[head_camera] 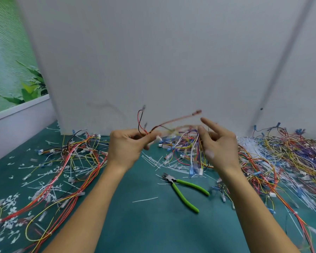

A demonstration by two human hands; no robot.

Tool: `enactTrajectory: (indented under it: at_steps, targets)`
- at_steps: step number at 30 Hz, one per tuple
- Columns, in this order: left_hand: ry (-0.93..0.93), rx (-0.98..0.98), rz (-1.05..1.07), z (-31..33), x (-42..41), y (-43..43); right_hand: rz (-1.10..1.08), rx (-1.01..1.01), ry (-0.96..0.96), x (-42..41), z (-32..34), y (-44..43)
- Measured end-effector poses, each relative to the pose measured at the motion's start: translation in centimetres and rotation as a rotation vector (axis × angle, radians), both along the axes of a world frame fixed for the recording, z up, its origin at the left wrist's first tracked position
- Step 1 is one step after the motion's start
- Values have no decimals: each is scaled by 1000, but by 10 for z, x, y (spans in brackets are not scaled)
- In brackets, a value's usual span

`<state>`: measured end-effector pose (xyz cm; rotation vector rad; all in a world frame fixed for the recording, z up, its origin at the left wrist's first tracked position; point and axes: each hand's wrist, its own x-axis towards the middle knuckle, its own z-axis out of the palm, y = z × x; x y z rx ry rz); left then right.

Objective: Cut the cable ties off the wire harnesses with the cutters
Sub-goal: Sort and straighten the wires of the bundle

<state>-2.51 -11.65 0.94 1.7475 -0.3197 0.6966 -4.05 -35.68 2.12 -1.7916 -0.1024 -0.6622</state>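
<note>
The left hand [128, 145] and right hand [219, 145] both pinch the raised wire harness [194, 143], while the cutters [171, 180] lie untouched below the right fingers, nearer them.

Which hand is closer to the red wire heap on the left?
Left. The left hand is just right of the heap; the right hand is farther right.

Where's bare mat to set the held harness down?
Free: mat between left forearm and right forearm, nearer than the cutters, bar one loose tie. Crowded: left harness pile with tie offcuts, right harness pile, ties beyond the cutters.
</note>
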Motion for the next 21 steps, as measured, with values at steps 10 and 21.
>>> enactTrajectory:
  at_steps: [10,21]
  targets:
    - [464,-505,-275,13,-2,-7,588,1032,407,-1,20,0]
    - [653,-855,-632,16,-3,-8,513,959,368,3,13,-3]
